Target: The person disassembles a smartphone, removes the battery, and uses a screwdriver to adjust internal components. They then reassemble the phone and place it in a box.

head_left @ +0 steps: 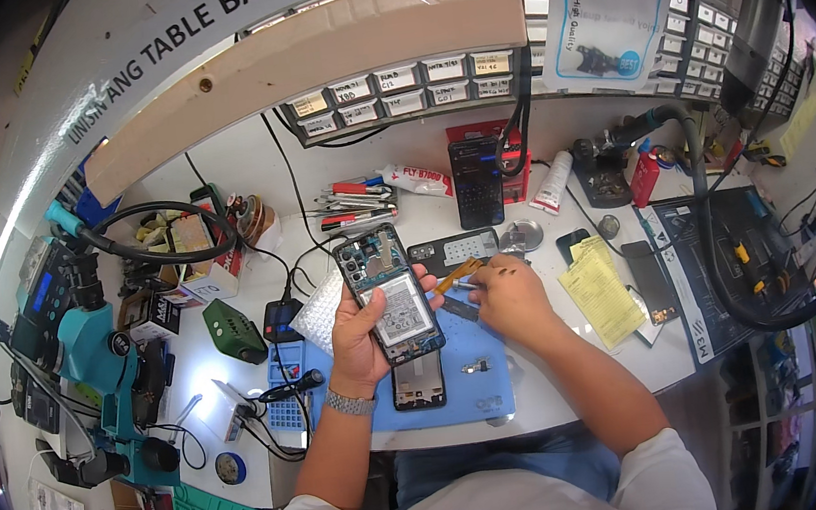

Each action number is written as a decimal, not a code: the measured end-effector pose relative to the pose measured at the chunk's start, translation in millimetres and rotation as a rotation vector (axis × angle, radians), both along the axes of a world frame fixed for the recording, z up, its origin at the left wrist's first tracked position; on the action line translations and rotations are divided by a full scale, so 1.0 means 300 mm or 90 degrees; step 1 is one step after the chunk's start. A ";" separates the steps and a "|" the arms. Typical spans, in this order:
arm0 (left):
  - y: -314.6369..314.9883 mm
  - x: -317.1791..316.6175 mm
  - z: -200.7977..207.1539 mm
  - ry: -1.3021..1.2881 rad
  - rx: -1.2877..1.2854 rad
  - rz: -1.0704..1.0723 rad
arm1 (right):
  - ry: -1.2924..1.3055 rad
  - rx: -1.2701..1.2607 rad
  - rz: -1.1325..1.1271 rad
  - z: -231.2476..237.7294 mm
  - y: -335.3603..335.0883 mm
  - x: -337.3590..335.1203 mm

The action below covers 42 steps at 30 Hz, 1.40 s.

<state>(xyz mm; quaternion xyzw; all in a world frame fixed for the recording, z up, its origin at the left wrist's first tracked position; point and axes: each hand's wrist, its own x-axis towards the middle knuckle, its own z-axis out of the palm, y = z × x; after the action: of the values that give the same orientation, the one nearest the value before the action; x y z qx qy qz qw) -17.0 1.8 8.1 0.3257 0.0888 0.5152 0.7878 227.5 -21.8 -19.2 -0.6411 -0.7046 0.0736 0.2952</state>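
The left hand (363,346) grips an opened phone (397,309), its battery showing, above the blue mat (473,385) and partly over a second frame (418,385). The right hand (516,301) curls beside it, near a yellow piece (461,274); whether its fingers hold anything, I cannot tell.

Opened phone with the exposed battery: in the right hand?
No, the left hand holds the opened phone, and the right hand is off to its right.
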 end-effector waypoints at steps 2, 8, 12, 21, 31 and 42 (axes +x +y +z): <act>-0.006 0.002 0.006 0.142 0.168 0.107 | 0.013 -0.007 0.011 -0.005 0.002 0.002; 0.002 -0.024 0.016 0.518 0.565 0.252 | 0.046 0.013 -0.012 -0.021 -0.010 -0.012; -0.006 0.004 0.009 0.473 0.609 0.294 | 0.038 0.011 -0.012 -0.025 -0.010 -0.014; -0.003 -0.001 -0.003 0.485 0.645 0.313 | 0.033 0.003 -0.010 -0.013 -0.014 -0.015; -0.036 0.020 0.024 0.301 0.143 0.160 | 0.014 0.004 -0.022 -0.032 -0.001 -0.015; -0.120 -0.006 0.016 0.190 -0.088 0.088 | 0.045 0.040 -0.044 -0.018 0.005 -0.017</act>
<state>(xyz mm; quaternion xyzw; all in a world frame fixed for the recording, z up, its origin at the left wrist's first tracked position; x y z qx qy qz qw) -18.8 -34.2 13.0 0.3363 0.2620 0.5068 0.7493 222.5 -20.4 -24.6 -0.6525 -0.6732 0.0636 0.3419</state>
